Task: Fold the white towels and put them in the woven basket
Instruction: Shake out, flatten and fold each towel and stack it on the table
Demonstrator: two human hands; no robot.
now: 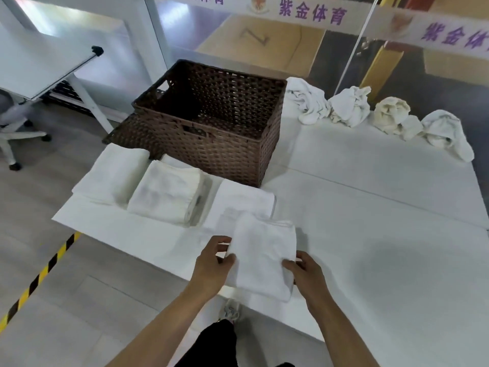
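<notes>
Purple "紫金体育" printed on white banner strip [312, 11] at top, repeated further right, cut off at both edges. Faint mark resembling "Z" on tan panel [254, 37] beyond.

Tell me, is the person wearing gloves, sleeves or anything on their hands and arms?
No gloves. The left hand and right hand are bare, and both forearms are uncovered as far as the view shows, with no sleeve edge visible. I can see no watch, ring or bracelet. Below the arms there is dark clothing and a light shoe.
</notes>
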